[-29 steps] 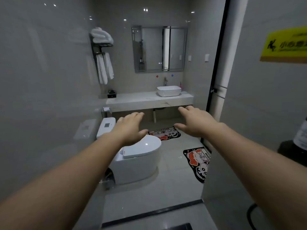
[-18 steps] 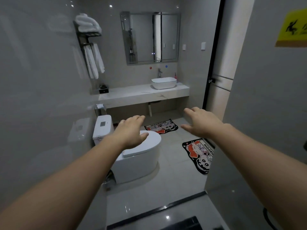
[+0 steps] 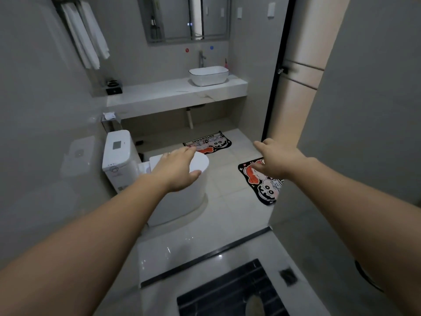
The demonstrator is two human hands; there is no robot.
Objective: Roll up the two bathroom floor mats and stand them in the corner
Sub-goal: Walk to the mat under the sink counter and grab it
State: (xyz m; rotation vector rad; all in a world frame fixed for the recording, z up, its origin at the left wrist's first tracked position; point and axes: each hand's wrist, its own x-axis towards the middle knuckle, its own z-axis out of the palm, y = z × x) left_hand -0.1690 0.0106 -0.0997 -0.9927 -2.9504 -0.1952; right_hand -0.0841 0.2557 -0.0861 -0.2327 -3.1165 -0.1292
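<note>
Two black cartoon-printed floor mats lie flat on the pale tiles. The far mat [image 3: 210, 142] rests below the counter. The near mat [image 3: 264, 187] lies by the door frame on the right, partly hidden behind my right hand and the wall edge. My left hand [image 3: 176, 171] is stretched forward with fingers apart, over the toilet in the image, holding nothing. My right hand [image 3: 276, 159] reaches forward, fingers spread, empty, above the near mat in the image. Both hands are well short of the mats.
A white toilet [image 3: 182, 201] stands left of centre. A white counter [image 3: 173, 94] carries a basin [image 3: 208, 75]. Towels [image 3: 87, 35] hang on the left wall. A black threshold strip [image 3: 205, 255] crosses the floor, with a dark striped doormat [image 3: 230, 293] in front of it.
The view has tilted down and moved closer to the doorway. The doormat and threshold now show at the bottom. Both hands stay outstretched and empty.
</note>
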